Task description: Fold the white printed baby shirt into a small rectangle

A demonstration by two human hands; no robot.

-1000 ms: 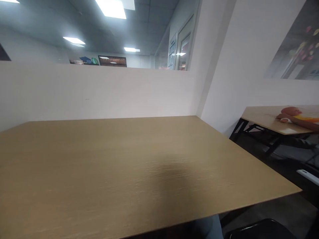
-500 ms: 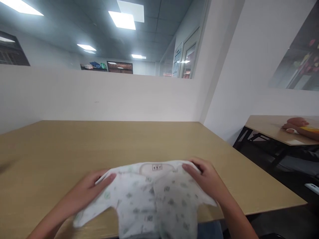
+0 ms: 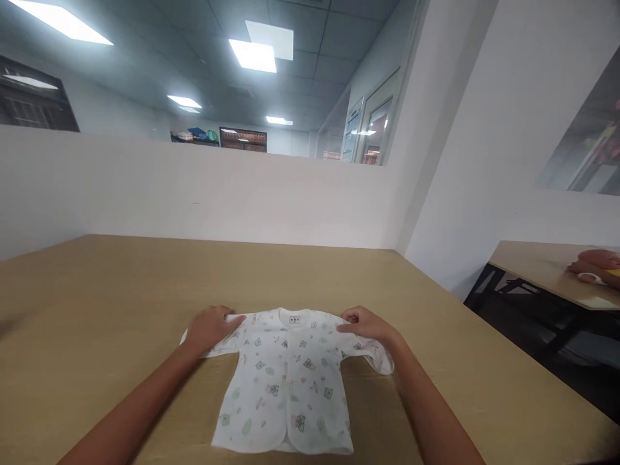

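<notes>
A small white baby shirt (image 3: pixel 290 381) with little printed figures lies flat, front up, on the wooden table (image 3: pixel 97 303). Its neck label points away from me and its hem is near the table's front edge. My left hand (image 3: pixel 209 326) grips the shirt at its left shoulder, where the sleeve starts. At the right shoulder my right hand (image 3: pixel 365 324) pinches the cloth with closed fingers. The right sleeve sticks out beyond my wrist.
A white partition wall (image 3: pixel 194 194) runs along the table's far edge and meets a white wall on the right. A second table (image 3: pixel 537 265) stands to the right, with another person's hand (image 3: pixel 593 261) resting on it. Dark floor lies between the tables.
One second ago the table was bare. Both hands then brought the shirt in, and now it lies spread flat farther onto the table, held at the shoulders.
</notes>
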